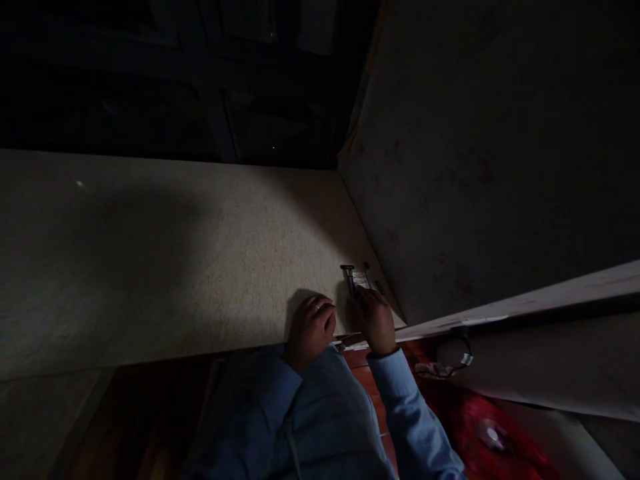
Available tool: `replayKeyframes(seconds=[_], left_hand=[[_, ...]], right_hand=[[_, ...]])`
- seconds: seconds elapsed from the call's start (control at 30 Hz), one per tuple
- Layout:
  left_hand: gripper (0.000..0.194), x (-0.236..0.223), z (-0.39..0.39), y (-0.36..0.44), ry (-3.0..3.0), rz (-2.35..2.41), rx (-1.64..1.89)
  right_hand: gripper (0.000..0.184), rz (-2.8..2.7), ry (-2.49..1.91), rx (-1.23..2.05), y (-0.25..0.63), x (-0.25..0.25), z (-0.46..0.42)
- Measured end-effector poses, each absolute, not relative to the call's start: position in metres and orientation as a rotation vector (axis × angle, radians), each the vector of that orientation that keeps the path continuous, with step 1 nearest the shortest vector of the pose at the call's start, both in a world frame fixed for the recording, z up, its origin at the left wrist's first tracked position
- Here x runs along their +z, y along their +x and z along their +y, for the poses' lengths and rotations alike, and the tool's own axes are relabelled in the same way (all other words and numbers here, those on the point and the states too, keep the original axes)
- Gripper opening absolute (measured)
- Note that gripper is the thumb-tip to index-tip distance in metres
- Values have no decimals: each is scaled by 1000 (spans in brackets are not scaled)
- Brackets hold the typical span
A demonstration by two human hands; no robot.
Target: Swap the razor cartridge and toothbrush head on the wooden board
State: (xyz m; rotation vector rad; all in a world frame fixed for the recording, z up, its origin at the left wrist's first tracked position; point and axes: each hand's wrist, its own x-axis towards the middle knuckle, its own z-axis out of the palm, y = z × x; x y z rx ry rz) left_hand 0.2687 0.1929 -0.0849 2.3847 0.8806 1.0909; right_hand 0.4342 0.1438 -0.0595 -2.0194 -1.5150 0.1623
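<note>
On the pale marble-look ledge, my right hand (371, 313) is closed, with its fingers at the lower end of a T-shaped razor (351, 279). The razor's dark head points away from me. Beside it lies a small clear packet (360, 280), partly covered by my fingers. A thin stick with a dark tip (367, 268) and a small dark piece (380, 287) are just to the right. My left hand (313, 327) rests at the ledge's front edge, fingers curled in; whatever they may hold is hidden.
A dark framed window (215, 93) stands behind the ledge (225, 253). The patterned wall (475, 173) closes off the right side. Below are a reddish floor (363, 377), a dark cable (467, 343) and a red bag (493, 433). The light is dim.
</note>
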Motion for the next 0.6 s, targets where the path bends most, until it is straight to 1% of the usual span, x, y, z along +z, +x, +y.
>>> replayKeyframes(seconds=[0.27, 0.47, 0.6], left_hand=[[15, -86, 192, 269, 2386, 887, 1107], [18, -88, 192, 270, 2347, 909, 1126], [17, -90, 195, 265, 2067, 937, 1206]], right_hand=[[30, -1511, -2001, 198, 434, -52, 137], [30, -1403, -1849, 212, 422, -48, 117], [26, -1430, -1694, 391, 393, -46, 119]])
